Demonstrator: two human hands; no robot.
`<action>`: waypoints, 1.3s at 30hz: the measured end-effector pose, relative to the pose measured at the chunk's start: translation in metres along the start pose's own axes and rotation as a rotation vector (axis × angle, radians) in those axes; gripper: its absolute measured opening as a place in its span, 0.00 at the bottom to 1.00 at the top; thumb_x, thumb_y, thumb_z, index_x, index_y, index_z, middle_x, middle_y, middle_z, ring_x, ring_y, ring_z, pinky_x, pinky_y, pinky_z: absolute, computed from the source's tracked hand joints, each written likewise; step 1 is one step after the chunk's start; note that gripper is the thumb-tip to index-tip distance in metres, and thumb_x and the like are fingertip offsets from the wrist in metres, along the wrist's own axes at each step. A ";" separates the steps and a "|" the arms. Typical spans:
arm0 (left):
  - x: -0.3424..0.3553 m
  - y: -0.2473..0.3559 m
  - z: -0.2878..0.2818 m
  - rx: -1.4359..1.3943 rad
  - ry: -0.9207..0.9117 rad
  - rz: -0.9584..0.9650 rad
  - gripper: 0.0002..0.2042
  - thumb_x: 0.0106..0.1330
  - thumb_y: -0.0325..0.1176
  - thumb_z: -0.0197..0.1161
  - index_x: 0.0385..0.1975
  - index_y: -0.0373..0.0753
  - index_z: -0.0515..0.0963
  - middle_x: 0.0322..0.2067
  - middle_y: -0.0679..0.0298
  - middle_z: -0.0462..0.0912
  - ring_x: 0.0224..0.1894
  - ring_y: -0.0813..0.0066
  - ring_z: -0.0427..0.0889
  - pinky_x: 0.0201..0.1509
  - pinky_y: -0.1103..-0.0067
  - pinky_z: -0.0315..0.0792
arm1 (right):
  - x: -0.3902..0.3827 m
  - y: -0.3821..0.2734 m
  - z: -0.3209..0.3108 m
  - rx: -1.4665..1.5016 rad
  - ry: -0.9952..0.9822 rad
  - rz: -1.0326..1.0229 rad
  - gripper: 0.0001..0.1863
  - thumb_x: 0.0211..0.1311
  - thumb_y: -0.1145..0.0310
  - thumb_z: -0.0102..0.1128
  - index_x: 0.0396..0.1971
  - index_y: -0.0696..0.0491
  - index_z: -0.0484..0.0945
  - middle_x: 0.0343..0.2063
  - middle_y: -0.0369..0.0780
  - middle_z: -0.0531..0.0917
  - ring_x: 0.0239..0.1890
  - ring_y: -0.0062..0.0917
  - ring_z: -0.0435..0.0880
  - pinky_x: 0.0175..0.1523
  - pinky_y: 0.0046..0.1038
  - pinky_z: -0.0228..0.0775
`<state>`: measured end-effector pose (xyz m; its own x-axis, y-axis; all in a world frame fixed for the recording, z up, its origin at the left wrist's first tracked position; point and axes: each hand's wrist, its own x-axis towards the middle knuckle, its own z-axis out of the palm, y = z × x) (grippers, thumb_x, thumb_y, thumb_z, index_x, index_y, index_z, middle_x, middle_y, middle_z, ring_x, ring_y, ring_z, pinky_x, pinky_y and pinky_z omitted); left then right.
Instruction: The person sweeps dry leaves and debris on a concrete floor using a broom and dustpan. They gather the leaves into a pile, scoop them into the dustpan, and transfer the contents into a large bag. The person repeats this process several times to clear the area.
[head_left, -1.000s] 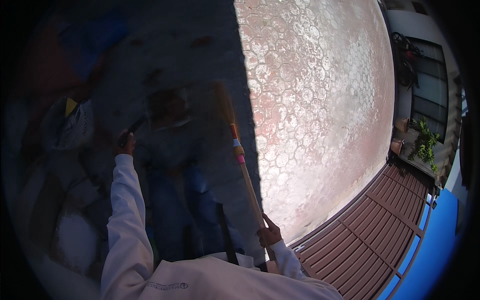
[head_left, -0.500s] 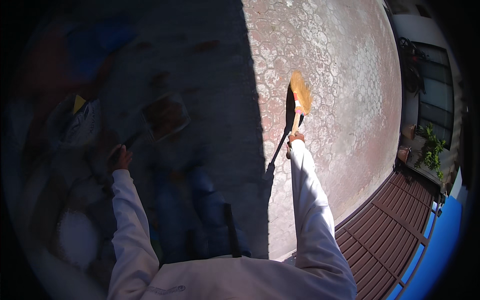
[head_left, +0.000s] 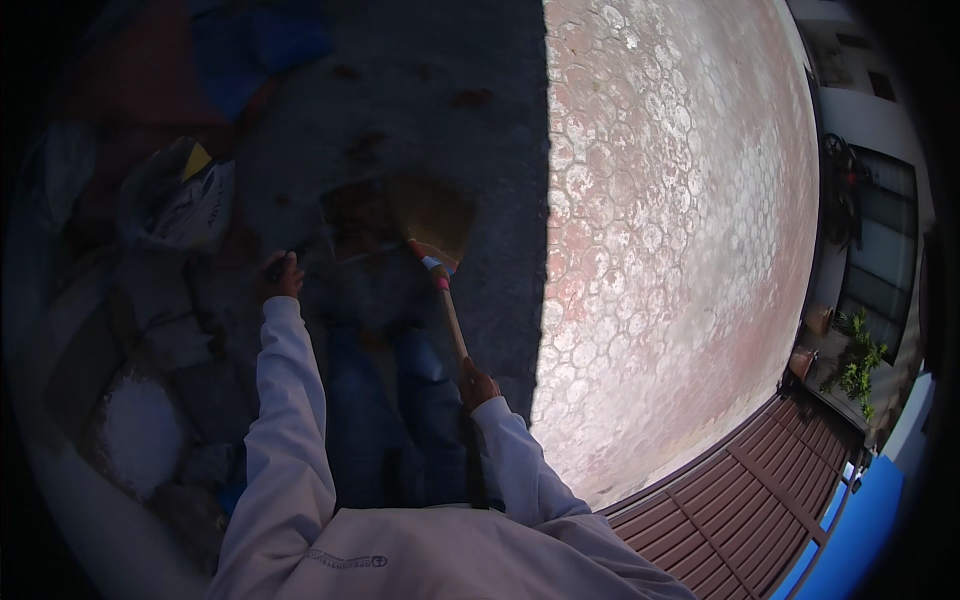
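From my far-off seat I see two hands over the shady part of the paved ground (head_left: 660, 200). The left hand (head_left: 281, 274) is curled up, with its fingers bent around the dark handle of a dustpan (head_left: 352, 222). The pan lies on the ground ahead of the legs, up and to the right of that hand. It is so dark there that I can't tell what is inside it. The right hand (head_left: 480, 384) is closed around the wooden stick of a broom (head_left: 452, 322), low down by the right leg. The stick tilts up and to the left, and its wide yellow-brown bristles fan out right beside the pan's right edge. I can't tell if they touch the pan. Some small brown bits (head_left: 472, 97) lie on the ground past the pan, but they are too dark to name. On the left side of the ground there is a white sack (head_left: 180, 205) with a yellow patch on top. Behind it, near the far left corner, I see a red thing (head_left: 135, 65) and a blue thing (head_left: 290, 40). A white heap (head_left: 142, 435) sits near the close left corner. Bright sun falls on the right half of the ground. Along its right edge are a green plant (head_left: 858, 368) and a motorbike (head_left: 842, 195). A brown gate (head_left: 720, 490) stands at the close right corner.
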<state>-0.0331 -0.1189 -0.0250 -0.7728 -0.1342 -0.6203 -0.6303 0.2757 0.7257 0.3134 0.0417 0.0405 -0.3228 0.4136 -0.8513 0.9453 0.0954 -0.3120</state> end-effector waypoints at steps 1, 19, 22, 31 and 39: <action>0.003 -0.002 -0.003 0.007 0.011 -0.017 0.13 0.50 0.36 0.65 0.35 0.44 0.73 0.24 0.66 0.76 0.22 0.76 0.77 0.23 0.80 0.69 | -0.017 0.004 0.001 0.066 -0.008 0.027 0.23 0.55 0.63 0.47 0.53 0.49 0.64 0.35 0.53 0.77 0.42 0.46 0.75 0.44 0.36 0.67; 0.057 0.025 -0.098 -0.249 -0.075 -0.175 0.14 0.51 0.42 0.65 0.35 0.45 0.73 0.32 0.65 0.77 0.30 0.67 0.80 0.29 0.76 0.74 | -0.197 -0.024 -0.060 0.620 0.021 0.195 0.28 0.58 0.68 0.50 0.59 0.47 0.56 0.12 0.31 0.70 0.11 0.11 0.64 0.13 0.18 0.57; 0.062 0.033 -0.109 -0.291 -0.071 -0.113 0.12 0.51 0.40 0.65 0.33 0.45 0.74 0.30 0.65 0.77 0.28 0.66 0.80 0.27 0.76 0.74 | -0.185 -0.039 -0.076 0.710 0.065 0.192 0.27 0.58 0.72 0.47 0.59 0.47 0.55 0.10 0.33 0.68 0.08 0.14 0.63 0.11 0.21 0.57; 0.084 0.037 -0.117 -0.429 -0.068 -0.225 0.19 0.52 0.41 0.64 0.41 0.39 0.71 0.39 0.56 0.75 0.38 0.56 0.78 0.39 0.68 0.74 | 0.001 -0.072 -0.195 0.593 0.233 0.187 0.26 0.59 0.67 0.46 0.59 0.41 0.55 0.10 0.36 0.68 0.06 0.20 0.65 0.09 0.26 0.59; 0.092 0.038 -0.085 -0.691 0.126 -0.245 0.15 0.51 0.37 0.65 0.37 0.41 0.73 0.35 0.59 0.76 0.30 0.61 0.78 0.35 0.69 0.73 | 0.233 -0.133 -0.211 0.590 0.087 0.239 0.05 0.60 0.64 0.47 0.34 0.46 0.68 0.11 0.37 0.67 0.09 0.25 0.66 0.13 0.29 0.59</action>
<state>-0.1345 -0.2015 -0.0299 -0.5803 -0.2344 -0.7799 -0.6565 -0.4321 0.6183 0.1224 0.3167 -0.0272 -0.0783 0.4362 -0.8964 0.7976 -0.5120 -0.3188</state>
